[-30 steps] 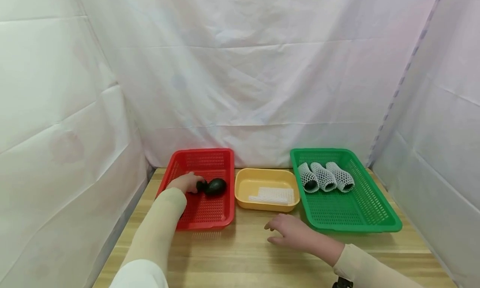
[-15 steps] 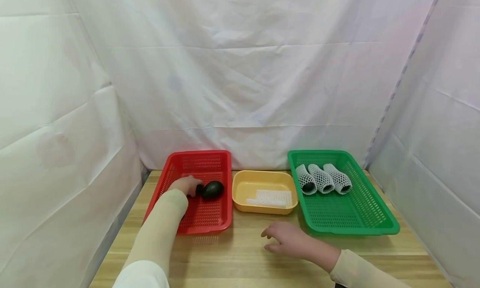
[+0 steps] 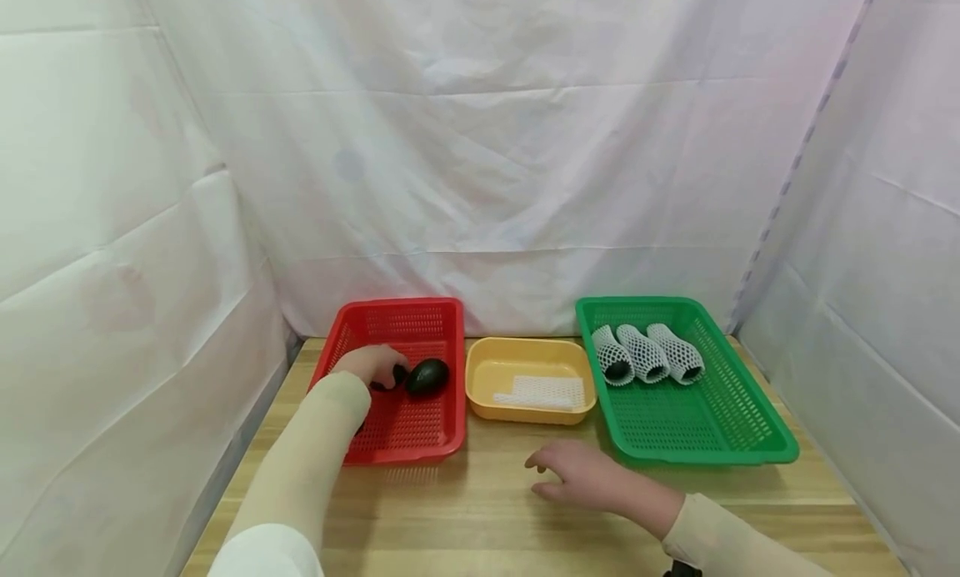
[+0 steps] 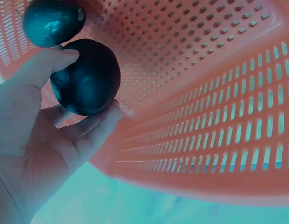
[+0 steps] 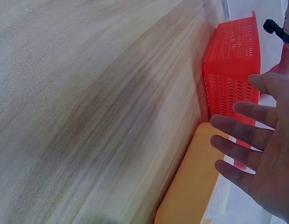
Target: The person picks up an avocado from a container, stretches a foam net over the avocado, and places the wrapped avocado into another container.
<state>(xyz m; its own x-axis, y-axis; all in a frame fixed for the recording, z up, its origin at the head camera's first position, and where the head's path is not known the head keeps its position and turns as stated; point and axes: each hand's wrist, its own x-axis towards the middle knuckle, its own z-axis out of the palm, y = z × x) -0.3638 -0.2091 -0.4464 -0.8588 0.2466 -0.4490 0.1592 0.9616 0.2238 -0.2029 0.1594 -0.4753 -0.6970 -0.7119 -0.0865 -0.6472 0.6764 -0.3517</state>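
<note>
In the red basket, my left hand grips a dark avocado, thumb on one side and fingers curled round the other. A second avocado lies right beside it on the basket floor. A dark bit of something shows under my left sleeve, mostly hidden. My right hand hovers over the front of the table, fingers spread and holding nothing. It is nearest to the yellow tray, where white foam net sleeves lie flat.
At the right stands a green basket. Along its back left lie three dark fruits in white foam nets. The wooden table runs in front of the containers. White cloth walls enclose the back and both sides.
The head view has shifted slightly. My left hand stays at the same avocado in the red basket, and my right hand is a little nearer the table's front edge.
</note>
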